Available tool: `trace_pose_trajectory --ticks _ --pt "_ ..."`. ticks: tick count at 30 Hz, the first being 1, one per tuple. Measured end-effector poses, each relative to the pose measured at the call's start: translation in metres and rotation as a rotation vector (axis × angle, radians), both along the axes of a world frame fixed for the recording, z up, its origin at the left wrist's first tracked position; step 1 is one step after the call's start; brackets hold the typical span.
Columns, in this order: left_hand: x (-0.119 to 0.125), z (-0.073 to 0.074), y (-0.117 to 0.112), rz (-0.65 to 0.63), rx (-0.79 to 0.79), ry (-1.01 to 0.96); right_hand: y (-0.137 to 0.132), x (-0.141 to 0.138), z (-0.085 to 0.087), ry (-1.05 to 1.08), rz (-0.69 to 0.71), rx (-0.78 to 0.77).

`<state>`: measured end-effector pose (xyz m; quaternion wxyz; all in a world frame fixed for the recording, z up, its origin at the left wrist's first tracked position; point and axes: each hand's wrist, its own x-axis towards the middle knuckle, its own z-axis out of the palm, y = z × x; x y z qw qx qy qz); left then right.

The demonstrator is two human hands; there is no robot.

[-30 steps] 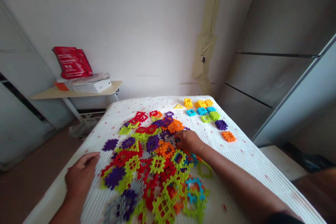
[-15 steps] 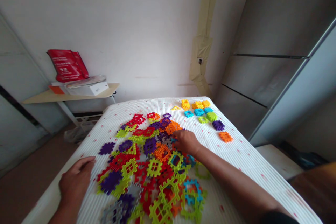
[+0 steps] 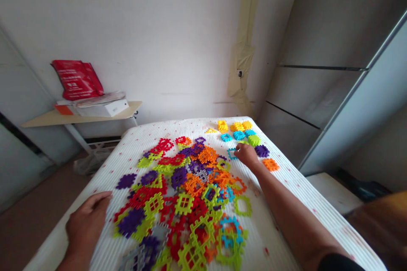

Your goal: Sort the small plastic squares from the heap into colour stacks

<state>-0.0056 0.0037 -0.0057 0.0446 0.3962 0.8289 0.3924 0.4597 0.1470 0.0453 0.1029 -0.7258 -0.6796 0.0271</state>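
My right hand [image 3: 247,155] is beyond the right side of a loose pile, pinching a blue square frame tile [image 3: 232,153] at its right edge. The tile is just above or on the table cover; I cannot tell which. Past the hand are small stacks of blue tiles [image 3: 238,135], green tiles [image 3: 254,140], purple tiles [image 3: 262,150] and an orange tile [image 3: 271,164]. My left hand [image 3: 86,225] rests at the pile's left side, holding nothing, fingers loosely bent and apart from the thumb. Closest to it is a solid purple tile [image 3: 131,222].
The white, red-specked table cover [image 3: 276,245] carries the mixed plastic tiles, with yellow tile stacks [image 3: 237,126] at the far right. Behind on the left, a small side table [image 3: 38,119] bears a red bag [image 3: 76,79] and a white box [image 3: 111,108]. A grey cabinet [image 3: 318,89] stands right.
My right hand has moved from the pile away to the far right, bringing the blue square frame tile out with it. My left hand stays at the pile's left side.
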Motion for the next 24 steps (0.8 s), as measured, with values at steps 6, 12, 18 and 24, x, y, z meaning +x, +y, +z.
trace_pose_trajectory --ticks 6,12,18,24 --pt "0.002 0.004 0.000 0.037 -0.032 -0.096 -0.002 0.001 -0.003 -0.093 -0.025 0.011" --pt "0.003 0.006 -0.001 0.037 -0.052 -0.107 -0.012 -0.014 0.005 -0.215 0.031 -0.021" --pt "0.003 0.006 -0.001 0.028 -0.080 -0.089 -0.016 -0.019 0.004 -0.238 0.036 -0.096" --pt "0.005 0.007 -0.001 0.021 -0.069 -0.088 -0.012 -0.018 0.005 -0.214 0.028 -0.019"
